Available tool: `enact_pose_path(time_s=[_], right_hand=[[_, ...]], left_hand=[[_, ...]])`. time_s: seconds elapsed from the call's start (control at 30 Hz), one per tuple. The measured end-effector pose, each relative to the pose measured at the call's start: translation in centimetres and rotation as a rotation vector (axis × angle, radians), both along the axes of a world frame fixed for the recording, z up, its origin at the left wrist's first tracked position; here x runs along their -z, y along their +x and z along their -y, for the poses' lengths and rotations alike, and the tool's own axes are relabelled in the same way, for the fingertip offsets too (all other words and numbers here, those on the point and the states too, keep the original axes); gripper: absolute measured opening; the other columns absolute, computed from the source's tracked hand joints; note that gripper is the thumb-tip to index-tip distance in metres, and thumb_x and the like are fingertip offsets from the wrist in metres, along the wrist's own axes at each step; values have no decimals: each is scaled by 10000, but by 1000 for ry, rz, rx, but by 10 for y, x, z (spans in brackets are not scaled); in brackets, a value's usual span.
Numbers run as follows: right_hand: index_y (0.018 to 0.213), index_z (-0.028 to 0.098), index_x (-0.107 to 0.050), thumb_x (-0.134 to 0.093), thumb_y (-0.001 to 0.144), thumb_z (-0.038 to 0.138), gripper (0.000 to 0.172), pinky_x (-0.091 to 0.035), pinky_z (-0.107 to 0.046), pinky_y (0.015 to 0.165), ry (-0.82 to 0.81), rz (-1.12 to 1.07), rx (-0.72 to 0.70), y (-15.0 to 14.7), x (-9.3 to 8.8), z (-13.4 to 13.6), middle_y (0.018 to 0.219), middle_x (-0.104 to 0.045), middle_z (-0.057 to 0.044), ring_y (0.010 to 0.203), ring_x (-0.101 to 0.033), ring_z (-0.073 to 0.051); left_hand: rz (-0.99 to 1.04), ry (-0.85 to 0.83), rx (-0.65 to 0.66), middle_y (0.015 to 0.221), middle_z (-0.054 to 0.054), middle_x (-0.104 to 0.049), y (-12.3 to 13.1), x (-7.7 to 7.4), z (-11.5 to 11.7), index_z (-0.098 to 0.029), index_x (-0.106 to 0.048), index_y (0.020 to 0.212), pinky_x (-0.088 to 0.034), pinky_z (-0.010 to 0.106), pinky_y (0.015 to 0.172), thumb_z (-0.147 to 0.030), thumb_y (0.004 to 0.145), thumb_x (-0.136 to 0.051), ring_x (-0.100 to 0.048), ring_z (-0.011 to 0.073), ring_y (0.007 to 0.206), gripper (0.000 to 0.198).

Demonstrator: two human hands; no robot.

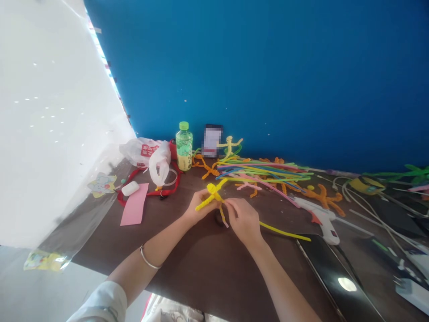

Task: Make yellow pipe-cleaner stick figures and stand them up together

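Observation:
A yellow pipe-cleaner figure (214, 193) with a coiled head, outstretched arms and one dangling leg is held above the table. My left hand (200, 208) grips it from behind around the body, its fingers partly hidden by the figure. The fingers of my right hand (243, 220) are pinched at the figure's lower body, where yellow pipe cleaner meets the fingertips. A straight yellow pipe cleaner (284, 231) sticks out to the right from behind my right hand. The dangling leg (223, 215) ends in a paler tip.
Behind my hands lies a pile of coloured pipe cleaners (264, 172) with orange figures around it. A glue gun (321, 219) and a dark tablet (335, 273) lie right. Left are a bottle (184, 147), plastic bag (144, 152), pink paper (136, 208) and white case (130, 188). A phone (212, 141) leans on the blue wall.

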State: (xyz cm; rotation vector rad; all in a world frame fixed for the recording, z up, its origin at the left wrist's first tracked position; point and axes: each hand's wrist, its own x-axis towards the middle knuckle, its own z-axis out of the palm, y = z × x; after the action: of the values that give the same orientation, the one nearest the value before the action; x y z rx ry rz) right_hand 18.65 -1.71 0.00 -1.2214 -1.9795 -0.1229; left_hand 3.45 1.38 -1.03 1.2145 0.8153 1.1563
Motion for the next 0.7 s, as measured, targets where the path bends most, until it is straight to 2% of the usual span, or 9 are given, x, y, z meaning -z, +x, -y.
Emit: enact_pose_path(time_s=[0.1, 0.2, 0.33, 0.43, 0.5, 0.6, 0.7], right_hand=[[792, 189, -602, -466, 820, 252, 152, -454, -301, 695, -165, -242, 19, -2, -1, 0, 782, -652, -62, 733, -590, -178], [731, 180, -606, -547, 758, 343, 176, -466, -299, 660, -420, -527, -22, -2, -8, -1, 742, -647, -53, 700, -594, -180], [691, 161, -613, -673, 629, 387, 243, -438, -256, 562, -873, -881, -109, 5, -18, -4, 660, -628, -24, 610, -574, -148], [652, 158, -607, -726, 566, 356, 247, -371, -206, 475, -1094, -1050, -202, 10, -17, -6, 589, -583, 12, 508, -515, -90], [620, 157, -591, -735, 556, 341, 242, -303, -186, 417, -1137, -1143, -266, 10, -13, -7, 513, -520, 41, 430, -426, -53], [624, 159, -576, -737, 554, 329, 244, -216, -173, 375, -1100, -1268, -337, 2, -5, -8, 511, -503, 41, 400, -340, -32], [662, 154, -593, -728, 567, 339, 248, -178, -174, 350, -1014, -1316, -286, -10, 2, -6, 504, -487, 39, 398, -319, -35]], left_hand=[[-16, -6, 2, 702, 17, -604, -1, 1, -1, -126, -613, 746, -444, 241, 648, -212, 612, -674, -554, 124, 659, 171], [27, -66, 45, 713, 23, -618, -3, -1, -2, -125, -623, 752, -444, 254, 666, -209, 588, -693, -566, 136, 675, 197], [126, -174, 191, 728, 40, -632, -4, -5, -1, -114, -640, 753, -449, 284, 691, -193, 553, -723, -579, 146, 685, 230], [222, -287, 308, 722, 41, -636, -4, -7, 2, -118, -647, 778, -453, 296, 693, -179, 546, -734, -585, 139, 667, 255], [293, -369, 336, 742, 42, -643, -3, -7, 3, -124, -648, 787, -452, 293, 709, -177, 562, -727, -590, 130, 673, 245], [374, -452, 289, 735, 39, -649, 0, -6, 3, -118, -644, 736, -449, 278, 741, -168, 583, -713, -595, 124, 697, 175], [456, -430, 192, 759, 29, -655, 2, -4, 2, -122, -643, 738, -449, 265, 773, -140, 598, -695, -601, 121, 744, 151]])
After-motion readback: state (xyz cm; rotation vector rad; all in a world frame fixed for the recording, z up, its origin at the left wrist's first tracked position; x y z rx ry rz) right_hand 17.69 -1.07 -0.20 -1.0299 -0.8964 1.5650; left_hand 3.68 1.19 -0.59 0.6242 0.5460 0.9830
